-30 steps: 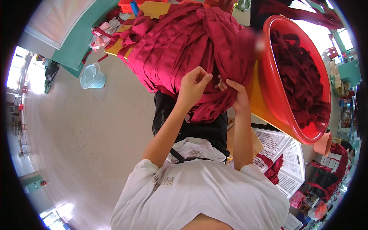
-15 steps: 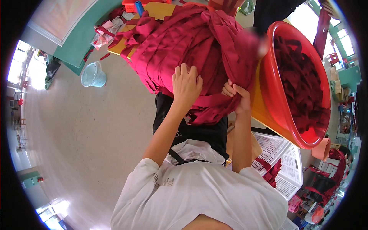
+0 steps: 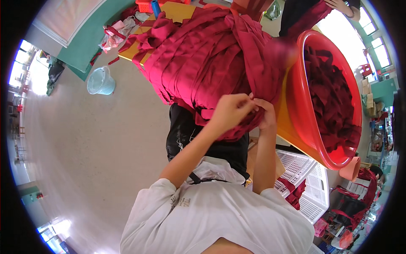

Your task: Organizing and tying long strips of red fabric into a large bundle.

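Observation:
A large heap of crimson fabric strips (image 3: 194, 63) lies across the yellow table in front of me, its near edge hanging over my lap. My right hand (image 3: 266, 115) pinches the cloth at the heap's near right side. My left hand (image 3: 231, 112) is closed and meets the right fingertips there; whatever its fingers hold is too small or hidden to make out. To the right, a big red plastic tub (image 3: 296, 101) leans toward me with darker red fabric strips (image 3: 330, 97) inside.
A yellow tabletop (image 3: 175, 12) shows behind the heap. White plastic crates (image 3: 315, 186) stand low at my right, with red cloth on one. A light blue basket (image 3: 100, 81) is on the floor at left. Beyond the tub, another person's hand (image 3: 338, 5) holds red cloth.
My left hand has moved right and nearer, from the top of the heap to my right fingertips. The right hand stays at the cloth. The other person's hand has come left with red cloth.

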Tool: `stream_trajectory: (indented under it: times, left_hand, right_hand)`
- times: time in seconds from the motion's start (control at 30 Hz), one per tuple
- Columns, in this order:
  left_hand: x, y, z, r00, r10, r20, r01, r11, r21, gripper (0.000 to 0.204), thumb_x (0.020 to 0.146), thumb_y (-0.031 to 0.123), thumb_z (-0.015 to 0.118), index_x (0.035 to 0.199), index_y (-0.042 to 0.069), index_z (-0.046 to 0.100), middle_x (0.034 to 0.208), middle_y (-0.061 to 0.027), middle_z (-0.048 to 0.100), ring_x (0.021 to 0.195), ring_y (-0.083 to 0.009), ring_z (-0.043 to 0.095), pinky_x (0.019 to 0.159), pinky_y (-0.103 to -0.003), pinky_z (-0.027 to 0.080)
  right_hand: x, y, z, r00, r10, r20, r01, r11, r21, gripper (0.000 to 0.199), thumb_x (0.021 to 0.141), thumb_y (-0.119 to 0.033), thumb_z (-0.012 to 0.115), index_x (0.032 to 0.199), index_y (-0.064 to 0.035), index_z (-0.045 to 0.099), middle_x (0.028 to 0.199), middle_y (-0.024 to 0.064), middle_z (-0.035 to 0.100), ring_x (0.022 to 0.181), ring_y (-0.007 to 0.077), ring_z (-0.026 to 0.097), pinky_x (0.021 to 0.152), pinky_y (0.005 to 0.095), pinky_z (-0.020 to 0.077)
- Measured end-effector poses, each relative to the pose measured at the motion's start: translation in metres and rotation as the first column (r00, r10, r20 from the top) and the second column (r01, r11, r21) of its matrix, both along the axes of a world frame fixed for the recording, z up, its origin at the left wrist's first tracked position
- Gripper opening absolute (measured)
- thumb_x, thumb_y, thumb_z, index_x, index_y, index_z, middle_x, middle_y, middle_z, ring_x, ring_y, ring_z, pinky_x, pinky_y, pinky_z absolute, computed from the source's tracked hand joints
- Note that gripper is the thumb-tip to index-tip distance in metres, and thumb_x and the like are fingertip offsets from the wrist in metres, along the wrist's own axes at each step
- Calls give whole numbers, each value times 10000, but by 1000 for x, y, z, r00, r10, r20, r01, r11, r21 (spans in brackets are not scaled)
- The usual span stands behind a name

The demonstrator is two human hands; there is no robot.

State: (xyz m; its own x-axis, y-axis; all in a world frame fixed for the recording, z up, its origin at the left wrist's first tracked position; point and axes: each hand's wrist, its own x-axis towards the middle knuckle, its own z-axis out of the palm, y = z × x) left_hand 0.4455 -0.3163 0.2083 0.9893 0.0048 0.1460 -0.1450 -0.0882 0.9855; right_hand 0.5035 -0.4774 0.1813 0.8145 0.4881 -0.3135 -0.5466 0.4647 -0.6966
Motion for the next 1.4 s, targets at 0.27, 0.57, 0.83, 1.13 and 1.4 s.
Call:
stream_trajectory:
  times: [0.27,0.57,0.83,1.13,1.4]
  left_hand:
    - [4,52,-13,916,314,249,-395,605,692,162,841,198,688,878,61,611,851,-122,588,889,-328,556,763,-428,450]
    - [6,15,-11,986,123,113,-97,972,-213,169,884,108,655,834,-23,560,657,-110,541,606,-143,529,576,-298,419]
    - [16,48,-4,783,400,476,-622,486,614,199,870,234,668,847,61,573,843,-118,552,833,-317,537,711,-429,428]
    - [34,46,-26,821,396,410,-554,384,739,195,828,120,637,952,38,512,844,-178,599,785,-368,620,657,-451,502]
    - [42,59,-14,869,442,224,-479,635,607,214,879,237,658,840,39,586,725,-194,634,740,-387,638,640,-484,487]
  right_hand:
    - [-6,-4,-7,992,36,124,-60,978,197,192,793,-79,631,973,-27,588,1074,136,637,1099,297,609,1017,405,452]
    - [-13,10,14,999,39,6,-40,989,140,304,798,-80,628,1089,3,603,1145,124,648,1098,250,610,1033,367,439]
    - [-7,1,-6,987,59,151,-92,971,219,158,816,-129,642,923,-17,613,849,68,635,842,209,620,1050,392,413]
    - [-6,1,-7,989,21,143,-31,997,72,145,839,-167,661,882,-38,611,745,53,602,775,202,610,1009,398,438]
    - [-3,-5,-15,998,-10,69,4,996,89,193,840,-121,682,979,6,641,867,102,680,864,262,665,966,424,501]
